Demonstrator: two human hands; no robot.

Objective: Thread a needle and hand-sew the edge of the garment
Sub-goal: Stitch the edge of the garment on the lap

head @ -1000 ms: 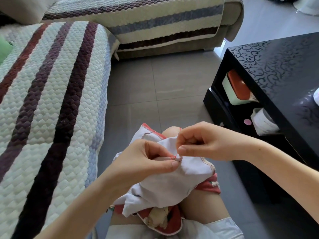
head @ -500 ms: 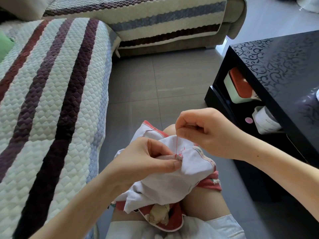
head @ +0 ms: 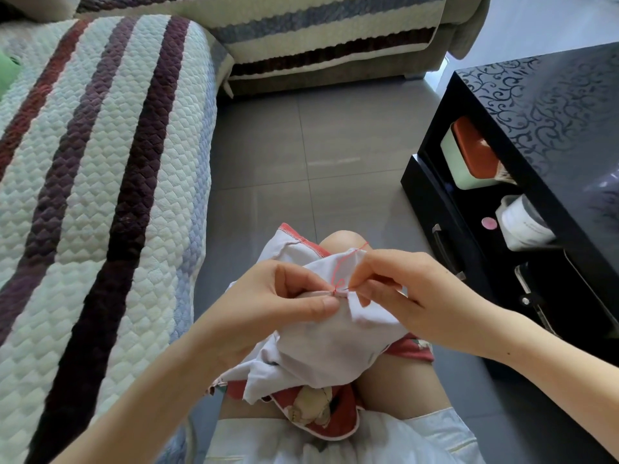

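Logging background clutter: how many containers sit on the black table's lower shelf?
2: a green box with an orange lid farther away, a white tub nearer. Others may hide under the tabletop.

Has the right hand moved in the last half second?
Yes. The right hand has come down toward the white garment: it was level with the pink disc on the black table shelf, and now sits below it.

Thin, matt white cloth garment [head: 335, 343], quilted, bumpy sofa cover [head: 100, 182], glossy black table [head: 552, 128] with scrollwork, smooth floor tiles [head: 335, 145].
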